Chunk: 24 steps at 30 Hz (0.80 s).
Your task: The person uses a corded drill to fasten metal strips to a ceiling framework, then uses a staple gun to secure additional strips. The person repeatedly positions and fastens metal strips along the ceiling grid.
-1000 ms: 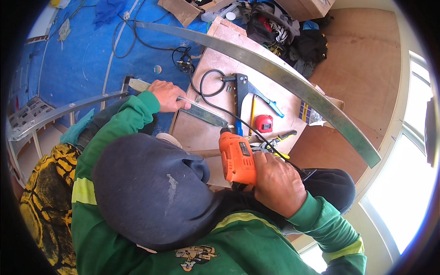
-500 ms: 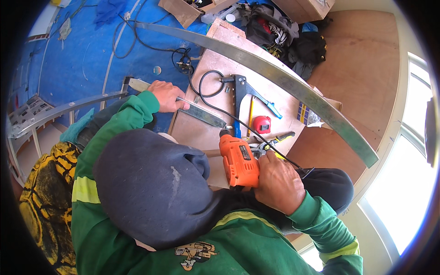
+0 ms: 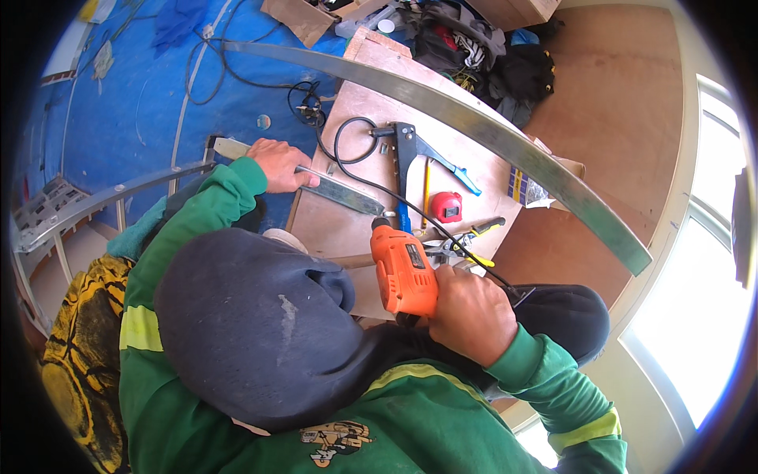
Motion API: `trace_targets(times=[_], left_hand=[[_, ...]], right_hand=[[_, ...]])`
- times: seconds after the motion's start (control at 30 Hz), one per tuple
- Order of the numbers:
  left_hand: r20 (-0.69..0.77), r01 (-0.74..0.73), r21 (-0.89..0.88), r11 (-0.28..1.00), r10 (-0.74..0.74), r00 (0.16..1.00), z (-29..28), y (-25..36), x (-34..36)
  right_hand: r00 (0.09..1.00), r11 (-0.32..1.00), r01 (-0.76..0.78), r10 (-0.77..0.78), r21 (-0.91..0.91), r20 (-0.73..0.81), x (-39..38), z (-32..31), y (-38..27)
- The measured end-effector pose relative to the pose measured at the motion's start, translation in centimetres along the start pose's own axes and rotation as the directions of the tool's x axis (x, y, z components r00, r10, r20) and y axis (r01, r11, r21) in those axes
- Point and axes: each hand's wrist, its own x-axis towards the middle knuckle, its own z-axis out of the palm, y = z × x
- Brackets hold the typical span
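Note:
My left hand (image 3: 283,164) is closed around a flat metal strip (image 3: 347,193), which lies aslant over the edge of a wooden board. In my right hand (image 3: 472,306) is an orange power drill (image 3: 404,271), gripped at its rear with the chuck pointing away from me. The front of the drill is right by the strip's far end; whether they touch I cannot tell. A black power cord (image 3: 410,204) crosses the board toward my right hand. Just beyond the drill lies a hand riveter (image 3: 405,150) with blue grips. My raised left knee (image 3: 253,324) hides part of the board.
On the wooden board (image 3: 339,154) are a yellow pencil (image 3: 427,189), a red tape measure (image 3: 447,207) and yellow-handled snips (image 3: 478,230). A long metal bar (image 3: 474,130) spans above it. Bags (image 3: 517,79) and a cardboard box (image 3: 304,20) stand behind. Blue sheeting (image 3: 150,103) covers the floor leftward.
The whole view has shifted slightly. Both hands keep their grips, and the drill stays beside the strip's end.

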Motion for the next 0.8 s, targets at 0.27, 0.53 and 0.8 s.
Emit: trace_targets(times=[0.27, 0.53, 0.8], left_hand=[[-0.016, -0.024, -0.012, 1.000, 0.024, 1.000, -0.2, -0.3, -0.3], [0.010, -0.029, -0.021, 0.999, 0.029, 1.000, -0.5, -0.6, 0.0], [0.018, -0.030, -0.022, 0.999, 0.031, 0.999, -0.1, -0.8, 0.5]], right_hand=[[1.000, 0.997, -0.013, 0.013, -0.076, 0.001, 0.6, -1.0, -1.2], [0.998, 0.998, -0.049, 0.050, -0.030, 0.030, 1.6, -2.2, -1.7], [0.997, 0.996, -0.006, 0.013, -0.089, 0.074, 2.3, -2.6, -2.5]])
